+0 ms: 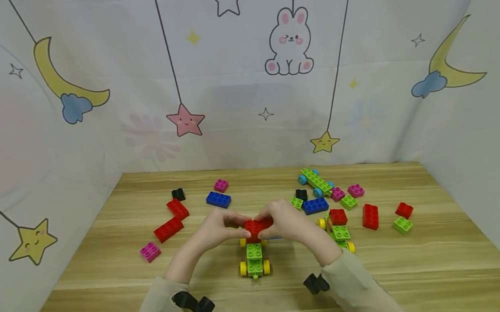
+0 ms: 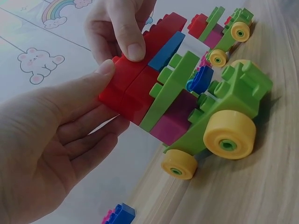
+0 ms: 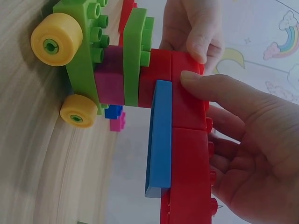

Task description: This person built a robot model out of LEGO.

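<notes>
A toy vehicle (image 1: 254, 261) with a green wheeled base and yellow wheels stands on the table in front of me. In the right wrist view it bears a purple brick (image 3: 110, 77), a green plate (image 3: 134, 58), a blue piece (image 3: 160, 140) and red bricks (image 3: 189, 154) on top. My left hand (image 1: 215, 228) pinches the end of the top red bricks, its thumb on the near side. Opposite it, my right hand (image 1: 285, 221) grips the same red bricks, thumb on one face and fingers behind. The undersides of the fingers are partly hidden.
Right of my hands stands another yellow-wheeled build (image 1: 341, 232). Behind it lies a green base with blue wheels (image 1: 316, 182). Loose bricks include a blue brick (image 1: 218, 199), a red brick (image 1: 168, 229) and a pink brick (image 1: 150, 252) at left, and a red brick (image 1: 370, 216) at right.
</notes>
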A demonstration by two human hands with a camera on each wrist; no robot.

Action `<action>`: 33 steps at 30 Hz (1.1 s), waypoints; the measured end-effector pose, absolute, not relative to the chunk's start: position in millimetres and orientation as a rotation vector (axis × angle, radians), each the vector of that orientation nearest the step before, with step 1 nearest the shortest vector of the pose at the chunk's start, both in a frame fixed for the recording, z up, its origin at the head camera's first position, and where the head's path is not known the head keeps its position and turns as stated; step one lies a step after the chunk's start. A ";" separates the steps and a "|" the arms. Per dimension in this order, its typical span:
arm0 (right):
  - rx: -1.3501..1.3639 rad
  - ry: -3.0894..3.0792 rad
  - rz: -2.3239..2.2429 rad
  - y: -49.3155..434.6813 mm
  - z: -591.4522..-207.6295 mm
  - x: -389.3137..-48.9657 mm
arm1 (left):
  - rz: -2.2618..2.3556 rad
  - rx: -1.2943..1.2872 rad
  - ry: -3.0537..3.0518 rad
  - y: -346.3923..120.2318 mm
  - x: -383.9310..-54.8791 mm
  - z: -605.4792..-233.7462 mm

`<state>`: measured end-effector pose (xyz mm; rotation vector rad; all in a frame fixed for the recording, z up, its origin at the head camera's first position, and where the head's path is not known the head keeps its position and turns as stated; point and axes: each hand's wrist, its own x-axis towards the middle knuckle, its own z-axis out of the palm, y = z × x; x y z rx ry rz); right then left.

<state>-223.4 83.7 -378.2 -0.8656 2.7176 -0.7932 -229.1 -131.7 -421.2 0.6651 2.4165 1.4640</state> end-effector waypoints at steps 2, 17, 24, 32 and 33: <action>-0.866 2.723 -0.793 83.5 -378.5 -223.4 | 1.467 0.664 2.413 -131.7 -228.9 -421.2; -0.844 2.768 -0.782 82.2 -380.8 -221.9 | 1.472 0.687 2.409 -132.2 -230.4 -422.2; -0.842 2.773 -0.805 82.6 -382.4 -221.5 | 1.480 0.685 2.408 -132.0 -230.1 -422.1; -0.842 2.781 -0.795 82.5 -383.1 -221.4 | 1.476 0.678 2.406 -132.1 -230.1 -422.4; -0.840 2.778 -0.797 82.6 -382.8 -221.5 | 1.475 0.679 2.408 -132.1 -230.1 -422.4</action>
